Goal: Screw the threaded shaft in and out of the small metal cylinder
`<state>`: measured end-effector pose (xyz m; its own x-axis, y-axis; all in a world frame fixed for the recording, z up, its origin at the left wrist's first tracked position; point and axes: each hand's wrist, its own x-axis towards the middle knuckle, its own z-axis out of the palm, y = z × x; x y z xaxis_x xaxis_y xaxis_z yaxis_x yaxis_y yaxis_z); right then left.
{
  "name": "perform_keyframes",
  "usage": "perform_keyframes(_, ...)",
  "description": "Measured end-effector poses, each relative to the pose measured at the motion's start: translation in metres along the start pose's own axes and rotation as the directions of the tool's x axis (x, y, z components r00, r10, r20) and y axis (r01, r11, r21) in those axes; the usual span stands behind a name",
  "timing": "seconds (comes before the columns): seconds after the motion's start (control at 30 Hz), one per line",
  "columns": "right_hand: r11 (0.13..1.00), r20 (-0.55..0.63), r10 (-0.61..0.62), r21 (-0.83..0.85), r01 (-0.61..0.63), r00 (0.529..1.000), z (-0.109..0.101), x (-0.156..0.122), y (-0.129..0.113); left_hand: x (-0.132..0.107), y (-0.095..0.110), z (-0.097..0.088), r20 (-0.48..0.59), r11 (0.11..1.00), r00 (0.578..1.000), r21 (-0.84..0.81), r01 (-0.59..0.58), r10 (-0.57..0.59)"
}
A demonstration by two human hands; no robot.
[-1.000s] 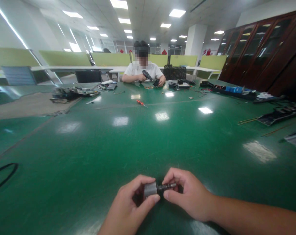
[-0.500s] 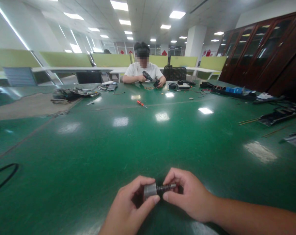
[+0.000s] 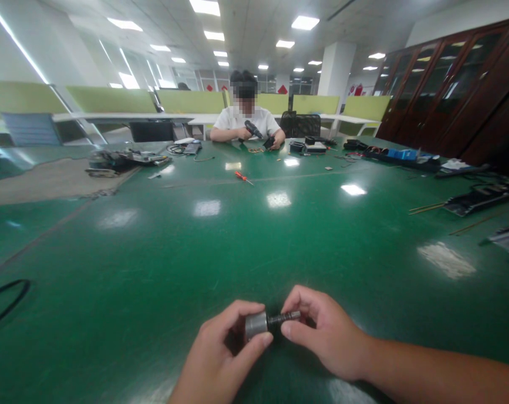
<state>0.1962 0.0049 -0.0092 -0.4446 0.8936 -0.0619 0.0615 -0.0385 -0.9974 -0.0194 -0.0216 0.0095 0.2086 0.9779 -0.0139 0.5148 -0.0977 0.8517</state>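
My left hand [image 3: 227,345] holds a grey metal cylinder [image 3: 256,325] between thumb and fingers, low in the middle of the view. A dark, ringed shaft [image 3: 278,320] with a bare metal tip sticks out of the cylinder to the right. The thumb and index finger of my right hand [image 3: 321,328] close around this shaft from the right, and the tip shows between them. The remaining right fingers are curled and partly hidden. Both hands are just above the green tabletop [image 3: 254,252].
Across the table, a person [image 3: 248,120] holds a power drill [image 3: 253,130] and a dark part. A red screwdriver [image 3: 242,177] lies midway. A black cable [image 3: 14,303] loops at the left edge. Electronic parts [image 3: 123,160] sit far left, with more equipment [image 3: 481,199] along the right.
My right thumb has come up closer against the shaft. The cylinder has shifted very slightly left and up in view, with both hands staying around it.
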Motion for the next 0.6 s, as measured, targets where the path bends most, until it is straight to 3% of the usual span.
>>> perform_keyframes(0.27, 1.0, -0.008, 0.008, 0.009, -0.008, 1.0, 0.0006, -0.0001, -0.0023, 0.0009, -0.0028, 0.0002, -0.028, 0.998, 0.998, 0.024, -0.05, 0.051)
perform_keyframes(0.6, 0.998, 0.002, 0.02, 0.066, -0.02, 1.0, 0.0008, -0.0002, 0.0004, -0.0009, -0.0055, 0.0001, -0.06, 0.997, 0.998, 0.064, -0.032, 0.035)
